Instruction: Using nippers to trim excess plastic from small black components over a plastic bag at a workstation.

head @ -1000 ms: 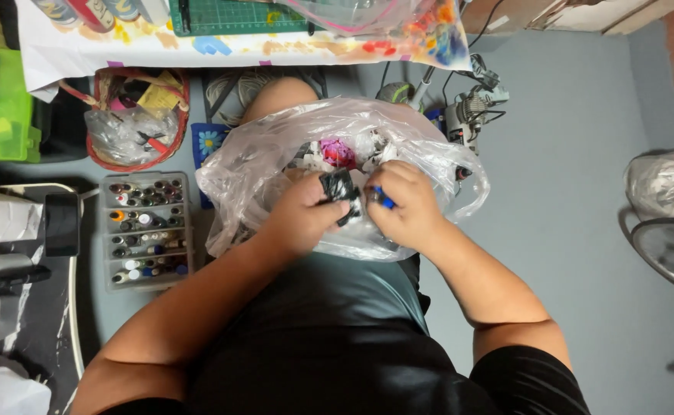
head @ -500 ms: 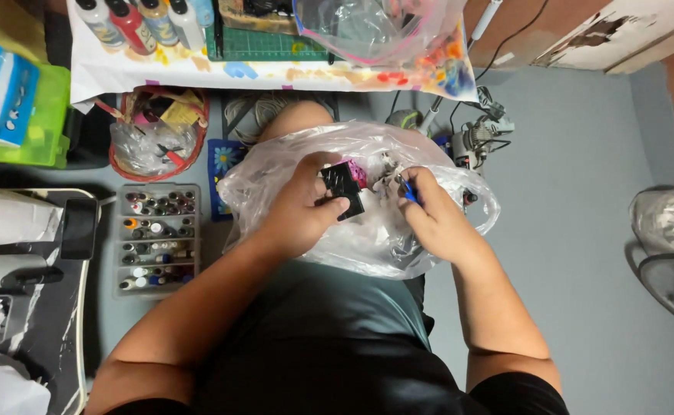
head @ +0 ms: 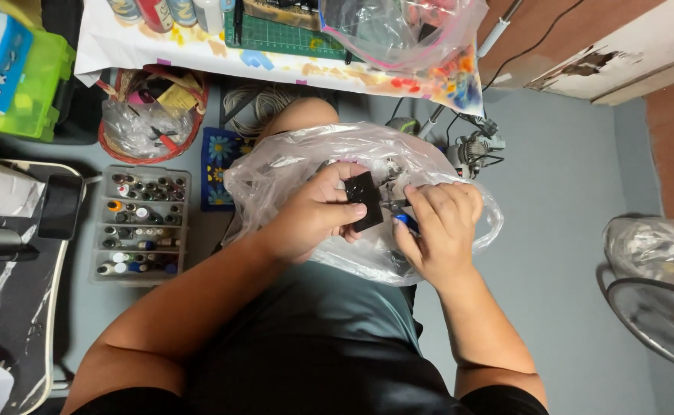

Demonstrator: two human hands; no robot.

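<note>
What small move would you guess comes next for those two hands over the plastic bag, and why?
Probably the right hand brings its blue-handled tool to the edge of the small black piece. The left hand already pinches that piece, tilted, above the clear plastic bag on the lap, and the tool's tip sits right beside it.

— What do we see around us?
— A grey-blue floor (head: 567, 230), a paint-stained counter (head: 199, 46) ahead, a red basket (head: 152, 123) and a tray of small bottles (head: 141, 223) below it.
— And on our right?
— A wire fan (head: 652, 323).
</note>
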